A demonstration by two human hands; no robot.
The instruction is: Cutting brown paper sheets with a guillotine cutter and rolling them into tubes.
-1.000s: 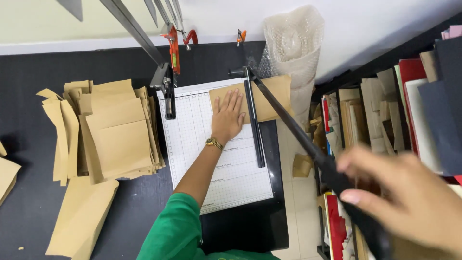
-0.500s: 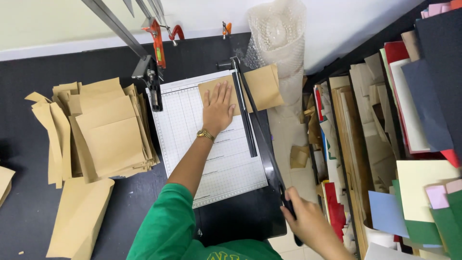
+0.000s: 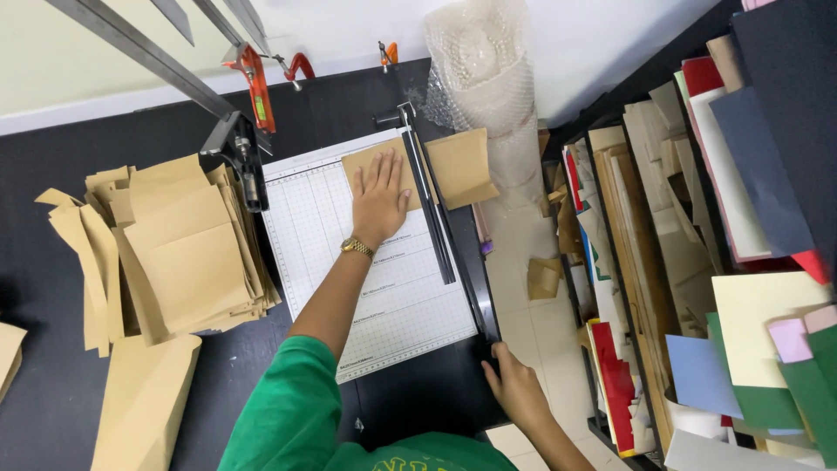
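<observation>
A loose stack of brown paper sheets [image 3: 187, 249] lies at the left of the black table [image 3: 52, 262]. On the gridded paper cutter [image 3: 384, 288], the left hand [image 3: 379, 196] presses flat, fingers together, on a brown paper sheet [image 3: 436, 166] lying under the lowered blade. It looks light, thin and easily creased, best pinned near the cut. The right hand [image 3: 514, 388] grips the blade handle [image 3: 488, 336]. Shelves [image 3: 663, 262] at the right hold upright card and coloured paper.

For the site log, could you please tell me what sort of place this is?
Probably a paper-craft or packaging workshop: a guillotine paper cutter on a black table, stacks of brown paper pieces, and shelves of coloured card sheets.
</observation>
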